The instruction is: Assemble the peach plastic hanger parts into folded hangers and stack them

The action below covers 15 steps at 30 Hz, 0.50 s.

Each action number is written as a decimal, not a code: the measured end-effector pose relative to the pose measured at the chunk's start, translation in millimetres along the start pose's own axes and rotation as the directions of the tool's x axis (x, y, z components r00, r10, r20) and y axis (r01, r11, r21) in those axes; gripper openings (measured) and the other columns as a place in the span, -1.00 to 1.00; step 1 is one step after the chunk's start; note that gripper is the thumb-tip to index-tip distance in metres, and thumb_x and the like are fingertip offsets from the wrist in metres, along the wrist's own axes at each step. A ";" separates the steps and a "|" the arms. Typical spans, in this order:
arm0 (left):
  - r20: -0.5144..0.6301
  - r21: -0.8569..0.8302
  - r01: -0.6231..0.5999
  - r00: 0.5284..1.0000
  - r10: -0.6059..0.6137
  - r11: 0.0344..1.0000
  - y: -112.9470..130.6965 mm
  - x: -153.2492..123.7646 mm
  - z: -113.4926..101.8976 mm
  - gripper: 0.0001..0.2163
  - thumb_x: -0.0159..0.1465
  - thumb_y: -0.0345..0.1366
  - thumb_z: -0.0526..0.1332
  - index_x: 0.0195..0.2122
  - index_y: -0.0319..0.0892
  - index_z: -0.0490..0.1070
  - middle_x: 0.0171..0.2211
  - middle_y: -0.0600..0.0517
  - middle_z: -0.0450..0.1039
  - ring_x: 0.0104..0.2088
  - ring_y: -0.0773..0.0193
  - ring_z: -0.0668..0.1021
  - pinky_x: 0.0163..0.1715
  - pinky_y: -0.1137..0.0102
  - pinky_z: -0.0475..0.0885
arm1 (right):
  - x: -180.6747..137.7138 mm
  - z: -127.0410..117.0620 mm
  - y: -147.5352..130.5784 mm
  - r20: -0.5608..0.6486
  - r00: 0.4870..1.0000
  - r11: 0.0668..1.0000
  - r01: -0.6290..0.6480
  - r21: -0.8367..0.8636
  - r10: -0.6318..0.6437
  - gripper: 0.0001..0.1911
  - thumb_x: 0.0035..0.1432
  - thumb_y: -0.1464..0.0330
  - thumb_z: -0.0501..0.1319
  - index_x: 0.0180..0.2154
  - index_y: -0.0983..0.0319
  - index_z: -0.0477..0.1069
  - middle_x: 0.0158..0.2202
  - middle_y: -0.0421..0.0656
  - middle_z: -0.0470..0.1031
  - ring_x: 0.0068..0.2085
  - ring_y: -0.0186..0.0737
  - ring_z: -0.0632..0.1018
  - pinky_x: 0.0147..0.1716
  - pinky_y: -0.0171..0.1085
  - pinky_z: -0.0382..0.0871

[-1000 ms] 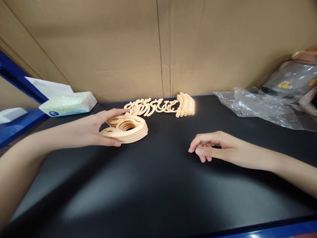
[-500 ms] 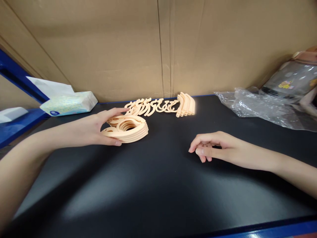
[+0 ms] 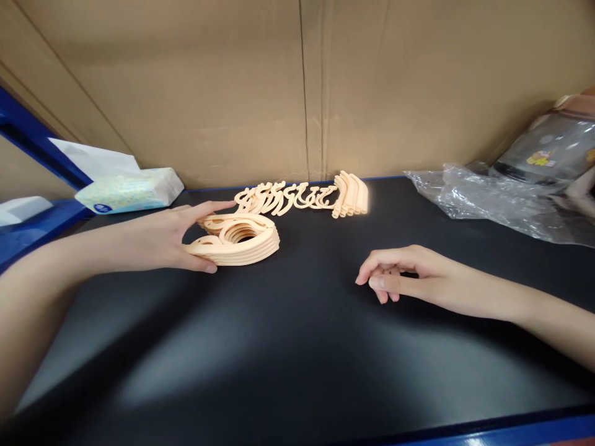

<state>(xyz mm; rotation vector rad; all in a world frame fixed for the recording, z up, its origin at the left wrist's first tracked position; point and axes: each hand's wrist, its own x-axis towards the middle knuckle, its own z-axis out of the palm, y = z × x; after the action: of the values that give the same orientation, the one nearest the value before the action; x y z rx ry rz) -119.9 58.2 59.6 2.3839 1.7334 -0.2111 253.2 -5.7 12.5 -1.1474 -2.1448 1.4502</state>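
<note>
On the left, my left hand (image 3: 171, 238) reaches around the near-left end of a stack of peach-coloured, curved plastic hanger parts (image 3: 248, 254). Its thumb lies along the near side and a finger stretches past the far side, spread apart. The stack rests flat on the black table. My right hand (image 3: 404, 275) is at the right over the bare table, fingers loosely curled, with nothing in them. Behind the stack lies a row of hanger hooks (image 3: 267, 198), and at its right end a bundle of peach curved bars (image 3: 351, 195).
A pack of tissues (image 3: 134, 192) sits at the back left by a blue frame (image 3: 37, 142). Clear plastic film (image 3: 488, 201) and a transparent bag (image 3: 543, 148) are at the right. A cardboard wall (image 3: 209, 93) closes off the back of the black table (image 3: 297, 359).
My left hand has drawn back slightly to the left along the stack, its thumb farther from the middle. The stack stays in place. My right hand looks unchanged.
</note>
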 end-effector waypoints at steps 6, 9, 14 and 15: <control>-0.052 -0.015 -0.029 0.998 0.028 0.999 7.7 -6.2 -0.9 -0.21 0.12 -0.14 0.29 0.34 0.08 -0.06 0.15 0.10 0.34 -0.07 0.15 0.51 -0.03 0.36 0.32 | 0.1 -0.5 0.7 -0.001 1.000 1.000 0.002 -0.015 -0.002 -0.66 0.30 0.07 0.10 -0.16 0.17 0.45 -0.42 -0.25 0.43 -0.36 -0.34 0.44 -0.35 -0.32 0.27; -0.081 -0.002 -0.059 0.995 0.059 0.998 2.7 -4.8 2.5 -0.20 0.12 -0.09 0.30 0.34 0.08 -0.06 0.17 0.09 0.32 -0.09 0.15 0.51 -0.02 0.32 0.34 | -0.6 -0.5 1.4 0.000 1.000 1.000 0.006 -0.014 -0.006 -0.67 0.30 0.07 0.10 -0.17 0.17 0.45 -0.41 -0.26 0.44 -0.36 -0.34 0.44 -0.34 -0.32 0.27; -0.133 0.017 -0.119 0.984 0.121 0.993 -7.2 1.1 9.2 -0.12 0.06 0.25 0.22 0.34 0.00 -0.02 0.18 0.04 0.32 -0.11 0.13 0.52 -0.01 0.21 0.38 | -1.1 -0.1 2.7 0.003 1.000 1.000 0.008 -0.007 -0.008 -0.67 0.30 0.07 0.10 -0.16 0.17 0.45 -0.41 -0.25 0.44 -0.36 -0.33 0.44 -0.34 -0.32 0.28; -0.139 0.023 -0.120 0.983 0.122 0.992 -8.1 1.7 9.8 -0.12 0.06 0.28 0.20 0.34 0.02 -0.01 0.16 0.05 0.34 -0.13 0.14 0.53 -0.03 0.20 0.40 | -1.0 -0.1 2.7 0.004 1.000 1.000 0.008 -0.008 -0.008 -0.67 0.30 0.08 0.10 -0.16 0.17 0.45 -0.41 -0.25 0.44 -0.35 -0.33 0.44 -0.34 -0.31 0.28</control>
<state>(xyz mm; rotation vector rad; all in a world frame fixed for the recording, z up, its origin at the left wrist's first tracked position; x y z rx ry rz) -127.2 59.9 49.1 2.5604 1.6397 -0.0395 255.1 -6.0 10.4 -1.1381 -2.1567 1.4430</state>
